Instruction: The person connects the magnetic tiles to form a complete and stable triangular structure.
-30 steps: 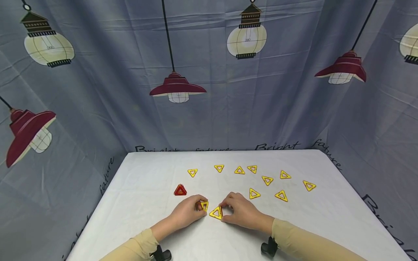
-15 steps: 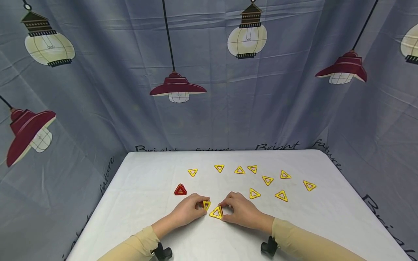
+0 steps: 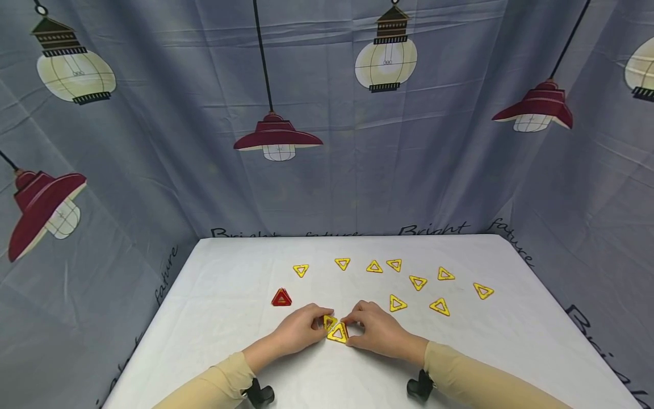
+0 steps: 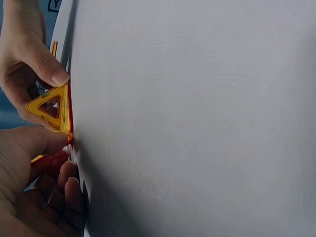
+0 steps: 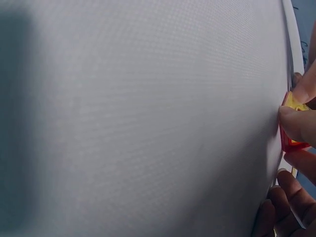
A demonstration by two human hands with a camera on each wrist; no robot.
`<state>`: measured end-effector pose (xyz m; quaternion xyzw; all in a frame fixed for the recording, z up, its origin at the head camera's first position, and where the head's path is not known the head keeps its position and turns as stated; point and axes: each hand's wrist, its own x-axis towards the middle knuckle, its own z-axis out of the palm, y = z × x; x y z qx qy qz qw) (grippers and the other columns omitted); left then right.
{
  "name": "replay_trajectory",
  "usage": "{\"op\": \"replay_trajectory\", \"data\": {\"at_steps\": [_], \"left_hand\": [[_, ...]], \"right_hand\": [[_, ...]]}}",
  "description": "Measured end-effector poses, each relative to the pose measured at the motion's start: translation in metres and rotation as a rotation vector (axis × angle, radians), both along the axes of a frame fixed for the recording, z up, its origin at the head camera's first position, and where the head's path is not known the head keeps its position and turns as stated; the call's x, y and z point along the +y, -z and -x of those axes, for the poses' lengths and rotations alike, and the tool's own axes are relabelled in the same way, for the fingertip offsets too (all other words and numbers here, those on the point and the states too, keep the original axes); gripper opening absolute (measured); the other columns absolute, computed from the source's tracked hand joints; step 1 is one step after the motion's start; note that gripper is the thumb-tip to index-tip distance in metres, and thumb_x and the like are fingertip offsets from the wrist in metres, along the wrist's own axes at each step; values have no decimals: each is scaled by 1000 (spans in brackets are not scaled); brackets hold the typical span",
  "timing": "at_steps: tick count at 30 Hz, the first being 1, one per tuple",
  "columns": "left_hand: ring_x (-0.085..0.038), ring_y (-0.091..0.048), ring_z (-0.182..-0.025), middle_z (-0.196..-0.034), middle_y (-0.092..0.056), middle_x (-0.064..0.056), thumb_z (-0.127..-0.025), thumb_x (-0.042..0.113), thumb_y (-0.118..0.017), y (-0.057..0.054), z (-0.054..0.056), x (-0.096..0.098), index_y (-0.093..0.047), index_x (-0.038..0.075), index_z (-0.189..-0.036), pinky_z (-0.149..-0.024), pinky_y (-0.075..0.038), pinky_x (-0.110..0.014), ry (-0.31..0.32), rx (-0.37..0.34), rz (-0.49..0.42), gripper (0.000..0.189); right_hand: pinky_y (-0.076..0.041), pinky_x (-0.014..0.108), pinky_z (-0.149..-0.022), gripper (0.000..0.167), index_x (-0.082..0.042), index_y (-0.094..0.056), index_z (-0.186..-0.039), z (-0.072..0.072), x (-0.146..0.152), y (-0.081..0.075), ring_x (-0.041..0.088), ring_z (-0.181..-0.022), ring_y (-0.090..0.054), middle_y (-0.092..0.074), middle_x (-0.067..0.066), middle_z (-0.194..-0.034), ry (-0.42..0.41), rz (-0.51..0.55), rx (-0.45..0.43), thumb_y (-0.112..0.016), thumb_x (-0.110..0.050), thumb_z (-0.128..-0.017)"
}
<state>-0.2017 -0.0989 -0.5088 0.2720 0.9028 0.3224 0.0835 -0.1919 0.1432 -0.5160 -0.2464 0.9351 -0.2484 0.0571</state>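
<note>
In the head view my left hand pinches a yellow magnetic triangle tile with an open centre. My right hand holds another yellow triangle by its right side, between thumb and fingers. The two pieces meet edge to edge near the table's middle, or nearly so. Red shows along the base of the yellow triangle in the left wrist view, where both thumbs are close to it. In the right wrist view, fingers cover most of the yellow and red piece.
A red triangle lies left of the hands on the white table. Several yellow triangles are scattered behind and to the right, among them one triangle beyond the right hand. A printed grey-blue curtain surrounds the table.
My left hand has moved a little to the right with its yellow triangle, closing the gap to the other one. The right hand and its triangle have stayed put.
</note>
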Motion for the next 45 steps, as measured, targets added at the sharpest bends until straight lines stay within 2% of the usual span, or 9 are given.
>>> {"op": "replay_trajectory", "data": {"at_steps": [8, 15, 19, 21, 26, 29, 36, 45], "left_hand": [[-5, -50, -73, -91, -61, 7, -90, 10, -73, 1, 0, 3, -71, 7, -129, -64, -42, -23, -9, -44, -48, 39], [-6, -62, -82, -98, -71, 4, -91, 14, -77, 4, -1, 3, -72, 3, -126, -69, -52, -23, -51, -200, -220, 37], [-6, -63, -84, -101, -73, 5, -93, 18, -75, 4, -1, 3, -76, 7, -120, -72, -53, -23, -52, -238, -238, 29], [-6, -62, -84, -101, -72, 7, -94, 19, -75, 4, 0, 2, -78, 11, -118, -73, -52, -24, -36, -236, -221, 25], [-3, -60, -90, -102, -68, 13, -94, 19, -76, 4, 0, 2, -78, 14, -119, -81, -51, -24, 31, -170, -159, 26], [-3, -59, -91, -102, -67, 12, -93, 20, -78, 4, 0, 3, -78, 14, -120, -81, -50, -23, 58, -133, -143, 27], [-1, -58, -82, -98, -67, 9, -89, 18, -82, 2, 2, 7, -78, 13, -114, -73, -50, -21, 45, -113, -152, 25], [-2, -58, -80, -95, -67, 5, -87, 20, -83, 2, 2, 7, -78, 12, -108, -71, -50, -22, 26, -125, -149, 22]], "right_hand": [[-45, 25, -71, 41, -21, -78, -117, 0, 0, 1, 4, -86, -47, -54, -16, -98, -2, 3, 5, -88, -36, -80], [-46, 26, -73, 43, -20, -78, -119, 0, 0, 0, 5, -88, -48, -55, -15, -99, -2, 1, -6, -87, -38, -81], [-45, 26, -73, 43, -20, -78, -120, 1, 0, 0, 5, -88, -47, -55, -15, -99, 0, -3, -10, -87, -38, -81], [-45, 25, -72, 44, -20, -78, -120, 1, 0, 1, 5, -87, -47, -54, -16, -99, 1, -5, -10, -87, -38, -81], [-44, 25, -71, 44, -20, -78, -121, 1, 0, 1, 5, -86, -46, -54, -16, -99, -3, 4, -9, -87, -38, -82], [-44, 25, -71, 44, -20, -78, -121, 0, 1, 2, 5, -86, -46, -54, -15, -99, -10, 18, -9, -86, -38, -82], [-44, 25, -72, 45, -18, -78, -121, 0, 1, 1, 6, -87, -47, -55, -14, -99, -15, 27, -2, -86, -37, -82], [-45, 26, -73, 43, -20, -78, -119, 0, 0, 1, 6, -88, -49, -56, -14, -99, -7, 40, -9, -88, -36, -81]]}}
